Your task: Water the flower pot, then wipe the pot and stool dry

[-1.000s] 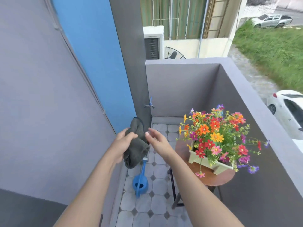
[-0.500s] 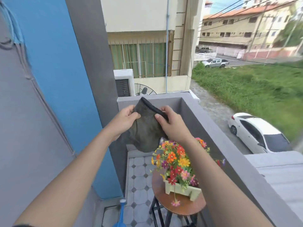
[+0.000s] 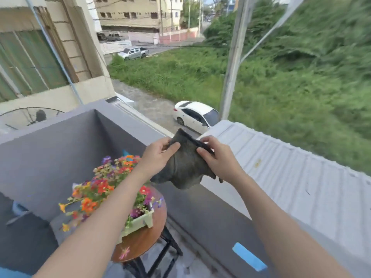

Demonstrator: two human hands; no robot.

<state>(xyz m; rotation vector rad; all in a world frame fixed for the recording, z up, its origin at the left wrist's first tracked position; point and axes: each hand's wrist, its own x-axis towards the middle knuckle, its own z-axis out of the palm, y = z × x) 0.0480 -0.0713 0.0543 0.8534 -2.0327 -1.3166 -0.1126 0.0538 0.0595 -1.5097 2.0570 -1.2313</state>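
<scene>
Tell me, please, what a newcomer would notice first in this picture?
First, the dark grey cloth held up in the middle, pinched at its top edge by the left hand and the right hand. Next, the bright flowers in a pale green pot on the round wooden stool, lower left. Beyond the balcony wall, a white car stands on the road below.

Round brown wooden stool [image 3: 147, 238] on black metal legs stood on grey balcony floor [image 3: 187, 265]. Pale green rectangular plastic flower pot [image 3: 140, 223] sat on its top. Loose pink flower [image 3: 124, 252] lay near the front edge.
</scene>
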